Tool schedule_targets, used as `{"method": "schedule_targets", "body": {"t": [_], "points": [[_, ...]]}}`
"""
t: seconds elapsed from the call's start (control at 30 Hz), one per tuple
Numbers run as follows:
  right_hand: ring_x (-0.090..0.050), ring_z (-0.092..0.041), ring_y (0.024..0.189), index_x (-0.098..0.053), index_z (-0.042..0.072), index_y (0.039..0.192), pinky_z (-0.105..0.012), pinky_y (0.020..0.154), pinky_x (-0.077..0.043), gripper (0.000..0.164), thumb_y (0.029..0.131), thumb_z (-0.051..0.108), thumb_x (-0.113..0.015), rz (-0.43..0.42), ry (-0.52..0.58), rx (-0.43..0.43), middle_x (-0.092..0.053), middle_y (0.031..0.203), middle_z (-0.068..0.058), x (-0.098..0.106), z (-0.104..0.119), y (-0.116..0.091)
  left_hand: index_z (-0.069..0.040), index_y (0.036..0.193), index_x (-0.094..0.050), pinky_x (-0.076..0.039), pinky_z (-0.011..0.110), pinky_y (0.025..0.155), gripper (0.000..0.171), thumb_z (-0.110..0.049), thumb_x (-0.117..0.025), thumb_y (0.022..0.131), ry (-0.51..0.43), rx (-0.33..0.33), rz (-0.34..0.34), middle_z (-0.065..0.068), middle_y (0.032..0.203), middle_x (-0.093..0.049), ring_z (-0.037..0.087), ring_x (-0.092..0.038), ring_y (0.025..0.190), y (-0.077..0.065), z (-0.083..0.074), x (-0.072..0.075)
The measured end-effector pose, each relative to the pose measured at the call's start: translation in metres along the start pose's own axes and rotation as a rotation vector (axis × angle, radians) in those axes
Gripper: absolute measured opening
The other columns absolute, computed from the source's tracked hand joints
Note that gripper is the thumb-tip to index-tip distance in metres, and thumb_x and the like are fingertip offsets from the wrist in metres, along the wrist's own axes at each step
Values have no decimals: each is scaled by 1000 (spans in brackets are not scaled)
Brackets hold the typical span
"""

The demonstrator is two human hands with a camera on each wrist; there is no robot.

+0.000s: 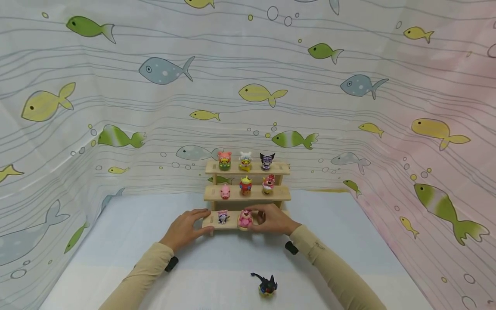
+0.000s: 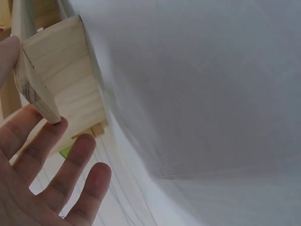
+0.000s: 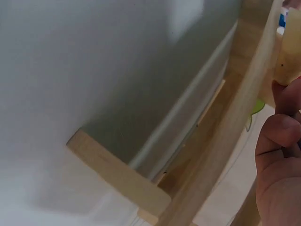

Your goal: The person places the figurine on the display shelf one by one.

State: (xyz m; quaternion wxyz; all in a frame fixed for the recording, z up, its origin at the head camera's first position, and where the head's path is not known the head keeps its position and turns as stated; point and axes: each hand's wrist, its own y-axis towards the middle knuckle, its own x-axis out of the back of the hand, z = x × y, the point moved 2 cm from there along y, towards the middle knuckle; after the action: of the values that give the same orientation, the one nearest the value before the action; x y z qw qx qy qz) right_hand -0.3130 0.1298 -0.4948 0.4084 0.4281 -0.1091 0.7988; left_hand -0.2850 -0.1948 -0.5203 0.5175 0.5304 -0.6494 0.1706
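Note:
On the bottom board of a three-step wooden display shelf (image 1: 248, 194), a pink bear figurine (image 1: 245, 218) stands at about the middle. My right hand (image 1: 273, 218) pinches it from the right side with thumb and fingertips. In the right wrist view only the figurine's yellowish base (image 3: 290, 49) shows, by the curled fingers (image 3: 282, 132). My left hand (image 1: 187, 228) grips the left end of the bottom board, thumb on the front edge and fingers at the back. The left wrist view shows fingertips (image 2: 56, 127) touching the board end (image 2: 37, 94). Beside it stands a small grey-and-pink figurine (image 1: 222, 217).
The middle board holds a pink pig (image 1: 225, 192), a red-and-blue figurine (image 1: 246, 186) and a red-and-pink bear (image 1: 268, 184). Three more figurines, one black-eared (image 1: 267, 161), stand on top. A black dragon-like figurine (image 1: 266, 285) sits on the table in front. Fish-patterned cloth (image 1: 255, 64) hangs behind.

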Motion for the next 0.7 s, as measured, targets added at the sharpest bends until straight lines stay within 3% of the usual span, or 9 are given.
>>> {"method": "schedule_targets", "body": {"t": [0.3,0.7], "points": [[-51,-3,64,-63,15,140,-20,58,-44,56,90,36,-79,18,13,-38,-59,70,6,-2,-1,9,-16,135,-68,-50,55,100,66,-61,-72,87,-7,10,8,6,138,-63,34,-60,123,-1,2,-2],[-49,-4,64,-59,10,144,-21,57,-41,56,94,30,-74,38,-20,-18,-59,71,4,-3,3,13,-15,136,-67,-49,57,99,66,-60,-72,87,1,-3,8,7,140,-62,35,-60,122,0,4,-2]]}}
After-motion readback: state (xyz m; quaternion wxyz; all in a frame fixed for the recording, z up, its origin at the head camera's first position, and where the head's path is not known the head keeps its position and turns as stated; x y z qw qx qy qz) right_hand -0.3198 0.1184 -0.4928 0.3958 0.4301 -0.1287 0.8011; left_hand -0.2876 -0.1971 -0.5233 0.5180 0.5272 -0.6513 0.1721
